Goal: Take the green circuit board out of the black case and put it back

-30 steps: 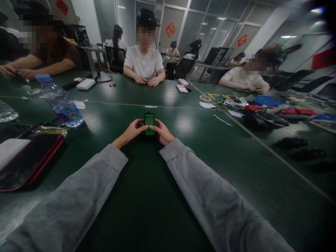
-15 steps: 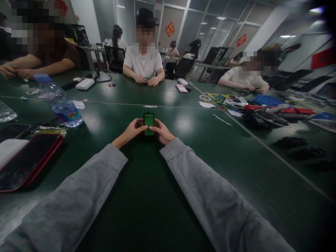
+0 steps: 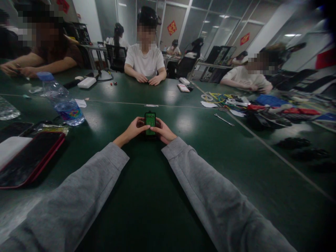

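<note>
A small black case with a green circuit board (image 3: 150, 120) in it is held upright between my two hands, just above or on the dark green table (image 3: 147, 196); I cannot tell which. My left hand (image 3: 133, 129) grips its left side, and the thumb lies across the face of the board. From the right side my right hand (image 3: 166, 131) closes on the same case, its thumb also over the board and near the other thumb. Most of the fingers behind the case are hidden.
A water bottle (image 3: 67, 105) and a red-edged phone (image 3: 36, 157) are to the left. A wrench (image 3: 224, 119) lies at the right, before a heap of cables and tools (image 3: 273, 105). Across the table sits a person in a white shirt (image 3: 144, 59); others sit at both sides.
The whole view has shifted slightly. Both hands keep their hold on the circuit board case, with the thumbs still over its face. No other clear movement shows.
</note>
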The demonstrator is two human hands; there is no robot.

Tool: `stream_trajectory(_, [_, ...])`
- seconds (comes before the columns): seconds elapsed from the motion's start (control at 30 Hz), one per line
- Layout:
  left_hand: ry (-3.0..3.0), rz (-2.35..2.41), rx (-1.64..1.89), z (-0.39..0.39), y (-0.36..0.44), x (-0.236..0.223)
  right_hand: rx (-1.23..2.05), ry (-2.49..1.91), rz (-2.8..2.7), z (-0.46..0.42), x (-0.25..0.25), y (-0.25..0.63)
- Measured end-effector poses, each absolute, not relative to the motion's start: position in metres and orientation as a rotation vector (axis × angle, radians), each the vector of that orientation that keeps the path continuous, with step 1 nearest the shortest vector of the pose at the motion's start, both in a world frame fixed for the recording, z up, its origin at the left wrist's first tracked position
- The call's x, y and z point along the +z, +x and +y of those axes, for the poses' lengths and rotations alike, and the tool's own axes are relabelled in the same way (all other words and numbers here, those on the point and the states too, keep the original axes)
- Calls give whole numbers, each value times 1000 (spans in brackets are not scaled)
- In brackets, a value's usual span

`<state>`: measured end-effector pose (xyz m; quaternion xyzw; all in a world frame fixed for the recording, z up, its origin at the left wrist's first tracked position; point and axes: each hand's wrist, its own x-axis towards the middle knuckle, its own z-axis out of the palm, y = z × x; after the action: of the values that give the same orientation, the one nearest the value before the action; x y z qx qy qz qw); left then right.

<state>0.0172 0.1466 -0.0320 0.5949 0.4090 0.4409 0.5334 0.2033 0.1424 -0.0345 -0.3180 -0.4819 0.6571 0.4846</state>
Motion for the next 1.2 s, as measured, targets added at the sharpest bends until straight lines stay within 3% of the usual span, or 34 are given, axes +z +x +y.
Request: stream_trajectory(1.2, [1335,962,1075,148,15,-29,1646,-819,-1300,147,-39,209])
